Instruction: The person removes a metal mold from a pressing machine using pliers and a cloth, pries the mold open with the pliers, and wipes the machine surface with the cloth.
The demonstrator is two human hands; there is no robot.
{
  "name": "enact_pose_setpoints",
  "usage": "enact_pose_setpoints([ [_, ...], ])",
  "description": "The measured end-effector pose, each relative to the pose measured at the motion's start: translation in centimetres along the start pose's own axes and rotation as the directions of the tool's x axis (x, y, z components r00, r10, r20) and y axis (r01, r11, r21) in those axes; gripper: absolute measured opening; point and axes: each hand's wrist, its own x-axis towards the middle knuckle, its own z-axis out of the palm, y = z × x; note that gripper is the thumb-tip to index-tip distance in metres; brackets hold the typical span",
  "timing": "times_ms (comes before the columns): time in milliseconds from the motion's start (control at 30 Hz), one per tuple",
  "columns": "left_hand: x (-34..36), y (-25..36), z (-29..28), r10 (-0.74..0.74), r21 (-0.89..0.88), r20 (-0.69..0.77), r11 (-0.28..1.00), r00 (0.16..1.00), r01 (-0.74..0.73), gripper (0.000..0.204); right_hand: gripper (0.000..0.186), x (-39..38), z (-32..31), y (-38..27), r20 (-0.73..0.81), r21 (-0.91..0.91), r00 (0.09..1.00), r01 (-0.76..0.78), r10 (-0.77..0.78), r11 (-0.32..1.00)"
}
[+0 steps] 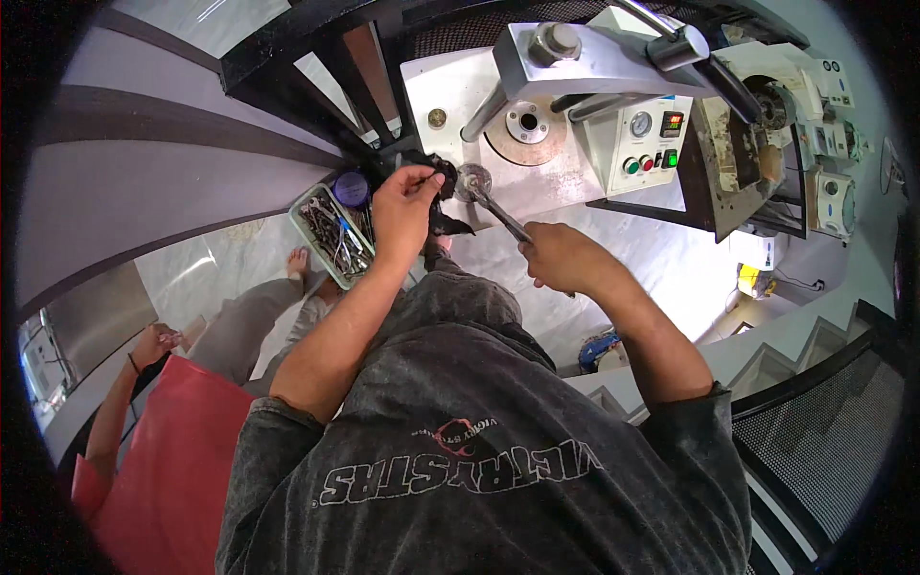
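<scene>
Right hand [567, 259] holds a long metal tool [503, 218] to a round metal disc [472, 179]

In the head view, the round metal disc is by the near left corner of the white worktop [575, 182], which is the top of a machine. The tip of the tool meets the disc. I cannot tell if the disc lies flat on the worktop or is held just over it. The right hand's grip is wrapped tight around the tool's handle, out past the near edge.

The left hand [401, 203] is by the left edge, next to a floppy black thing [450, 226]. Its thumb and finger come close together there, but I cannot tell if that grip pinches anything.

Farther back, a round plate [522, 150] sits under a big metal bar [613, 72]. A box with buttons [618, 144] stands at the right edge. A tray of tools [294, 218] is off past the left edge, beside a purple lid [352, 189].

I think the step now is working on the disc with the tool. The next move seems to need a steady right hand, and left fingers kept careful, as the disc may slip or be hot.
</scene>
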Motion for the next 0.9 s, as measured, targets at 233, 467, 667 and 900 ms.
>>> enact_pose_setpoints([
  [233, 3.2, 2.4, 0.0, 0.140, 0.382, 0.107, 0.908, 0.984, -0.171, 0.017, 0.026, -0.9, -0.1, 0.2, -0.042, 0.061, 0.998, -0.052, 0.054, 0.997],
  [467, 3.5, 3.1, 0.4, -0.274, 0.266, 0.254, 0.942, 0.928, 0.206, 0.014, 0.028, -0.2, 1.2, 0.9, -0.115, 0.119, 0.993, -0.026, 0.040, 0.993],
  [667, 2.4, 3.4, -0.1, -0.296, 0.181, 0.230, 0.949, 0.927, 0.258, 0.015, 0.025, -0.7, 3.1, 2.6, -0.222, 0.230, 0.975, 0.065, -0.013, 0.971],
  [900, 1.2, 3.5, 0.4, -0.057, 0.548, 0.197, 0.834, 0.979, -0.062, 0.020, 0.023, -2.3, 3.3, 2.1, -0.239, 0.215, 0.969, -0.007, 0.060, 0.977],
])
